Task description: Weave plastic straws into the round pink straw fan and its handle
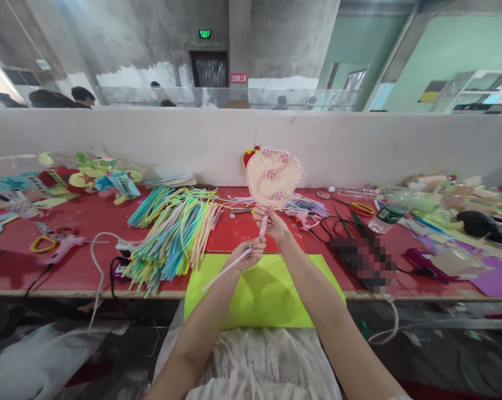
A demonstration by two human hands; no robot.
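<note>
A cream fan (271,186) with a pink rim and small pink flowers stands upright in front of me, over the table. My right hand (276,225) is closed around the upper part of its pink handle, just below the fan's face. Lower down, my left hand (249,254) pinches a pale pink pipe cleaner (225,270) at the bottom of the handle. The free end of that strip sticks out down and to the left. Beneath both hands lies a bright yellow-green sheet (265,303) at the table edge.
A big pile of coloured pipe cleaners (171,233) is left of the fan, purple ones (313,204) behind it. Glue guns (65,247), scissors (361,208), a plastic bottle (392,214) and cables lie on the red table (92,214). A white partition (150,136) rises behind.
</note>
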